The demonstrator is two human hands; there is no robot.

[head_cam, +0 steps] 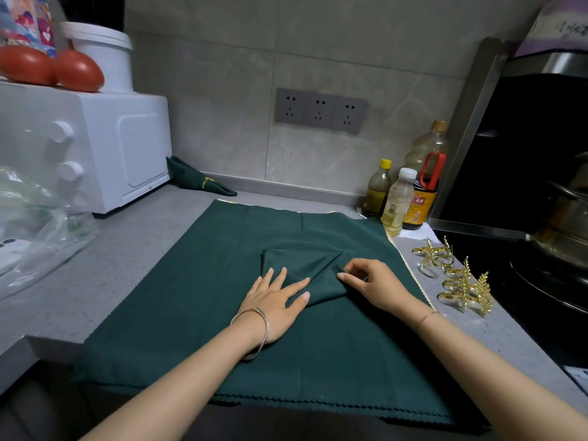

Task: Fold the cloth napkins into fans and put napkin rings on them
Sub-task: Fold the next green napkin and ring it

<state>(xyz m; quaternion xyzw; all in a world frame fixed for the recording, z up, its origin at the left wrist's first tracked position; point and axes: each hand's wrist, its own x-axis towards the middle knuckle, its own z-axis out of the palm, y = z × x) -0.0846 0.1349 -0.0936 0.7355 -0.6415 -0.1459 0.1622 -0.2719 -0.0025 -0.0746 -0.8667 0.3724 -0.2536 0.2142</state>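
Note:
A dark green napkin, partly folded into a small shape, lies on top of a larger spread stack of green cloths on the counter. My left hand presses flat on the folded napkin's left side with straight fingers. My right hand pinches a fold at its right edge. Several gold leaf-shaped napkin rings lie to the right of the cloth. A finished green napkin with a gold ring lies at the back by the wall.
A white oven stands at the left with tomatoes and a white bucket on top. Plastic bags lie in front of it. Oil and sauce bottles stand at the back right. A black stove with a pot fills the right.

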